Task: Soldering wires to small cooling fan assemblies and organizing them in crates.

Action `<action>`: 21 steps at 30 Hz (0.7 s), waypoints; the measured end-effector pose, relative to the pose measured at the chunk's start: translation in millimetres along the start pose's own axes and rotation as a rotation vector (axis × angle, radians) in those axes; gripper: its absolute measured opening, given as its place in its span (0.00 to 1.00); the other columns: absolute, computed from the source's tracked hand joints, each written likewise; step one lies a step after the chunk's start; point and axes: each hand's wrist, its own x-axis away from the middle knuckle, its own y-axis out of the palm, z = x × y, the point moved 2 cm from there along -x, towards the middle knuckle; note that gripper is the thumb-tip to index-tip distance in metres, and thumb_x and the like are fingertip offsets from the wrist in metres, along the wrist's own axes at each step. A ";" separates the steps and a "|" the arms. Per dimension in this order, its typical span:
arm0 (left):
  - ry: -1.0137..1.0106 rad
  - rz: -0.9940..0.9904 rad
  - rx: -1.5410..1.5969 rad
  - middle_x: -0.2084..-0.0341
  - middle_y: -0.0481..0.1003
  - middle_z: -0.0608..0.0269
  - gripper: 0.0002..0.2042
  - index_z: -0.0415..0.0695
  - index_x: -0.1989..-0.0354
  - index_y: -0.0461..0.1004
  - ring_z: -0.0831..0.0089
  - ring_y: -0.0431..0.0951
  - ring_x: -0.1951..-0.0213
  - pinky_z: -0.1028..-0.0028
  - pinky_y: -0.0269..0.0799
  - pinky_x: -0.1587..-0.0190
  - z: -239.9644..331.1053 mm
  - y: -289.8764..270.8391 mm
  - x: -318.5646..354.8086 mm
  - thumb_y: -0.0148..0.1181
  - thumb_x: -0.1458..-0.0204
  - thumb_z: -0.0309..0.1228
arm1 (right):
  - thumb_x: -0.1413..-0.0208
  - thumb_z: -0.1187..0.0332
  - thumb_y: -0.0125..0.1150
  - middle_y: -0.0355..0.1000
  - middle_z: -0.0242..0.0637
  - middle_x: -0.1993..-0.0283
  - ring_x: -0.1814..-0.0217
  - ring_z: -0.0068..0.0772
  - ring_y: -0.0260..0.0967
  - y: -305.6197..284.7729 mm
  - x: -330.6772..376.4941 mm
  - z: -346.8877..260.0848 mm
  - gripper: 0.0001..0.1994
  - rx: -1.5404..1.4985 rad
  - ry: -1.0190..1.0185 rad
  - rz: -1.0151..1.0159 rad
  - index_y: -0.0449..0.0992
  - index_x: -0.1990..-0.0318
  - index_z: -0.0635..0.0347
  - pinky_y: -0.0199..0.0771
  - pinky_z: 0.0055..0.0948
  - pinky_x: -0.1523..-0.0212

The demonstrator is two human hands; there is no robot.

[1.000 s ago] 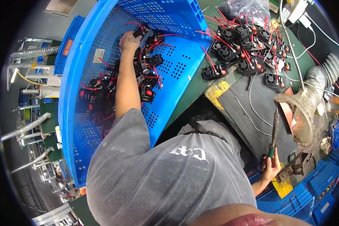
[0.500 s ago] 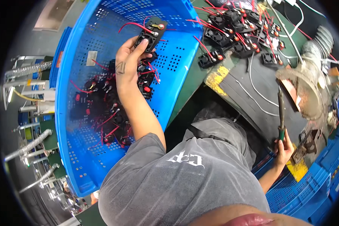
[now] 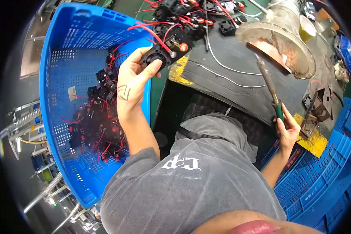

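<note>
Left grip (image 3: 132,82) pinches a fan (image 3: 160,57) at the crate's (image 3: 50,105) right edge; right grip (image 3: 288,132), farther right, holds a soldering iron (image 3: 270,84): mind its tip (image 3: 259,61).

The mat (image 3: 230,50) is black, its left corner patched yellow (image 3: 179,74). Left of the mat, the fan unit (image 3: 171,48) is black with red wires (image 3: 156,37); farther left, the crate (image 3: 82,29) is blue, patterned with rows of holes. Over the mat's right side, the soldering iron (image 3: 270,86) has a green handle (image 3: 277,110).
</note>
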 end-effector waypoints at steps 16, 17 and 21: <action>-0.322 -0.539 0.232 0.71 0.73 0.64 0.14 0.39 0.48 0.69 0.79 0.69 0.78 0.81 0.62 0.77 -55.8 76.0 -19.6 0.56 0.39 0.31 | 0.46 0.82 0.62 0.78 0.34 0.64 0.78 0.09 0.59 -11.9 41.4 -1.9 0.27 0.093 -0.027 0.131 0.71 0.37 0.66 0.55 0.11 0.78; -0.301 -0.639 0.184 0.71 0.72 0.65 0.14 0.40 0.48 0.69 0.81 0.69 0.78 0.82 0.62 0.77 -53.1 85.5 -23.0 0.57 0.39 0.31 | 0.47 0.81 0.62 0.78 0.36 0.63 0.78 0.09 0.59 -16.3 51.2 3.1 0.27 0.087 -0.023 0.149 0.70 0.36 0.66 0.54 0.11 0.78; -0.242 -0.859 -0.013 0.70 0.73 0.67 0.14 0.41 0.48 0.71 0.82 0.74 0.75 0.81 0.66 0.75 -30.9 134.1 -35.4 0.58 0.41 0.31 | 0.46 0.81 0.60 0.77 0.39 0.63 0.80 0.12 0.58 -11.7 83.3 4.1 0.28 -0.023 -0.055 0.359 0.68 0.35 0.66 0.56 0.11 0.79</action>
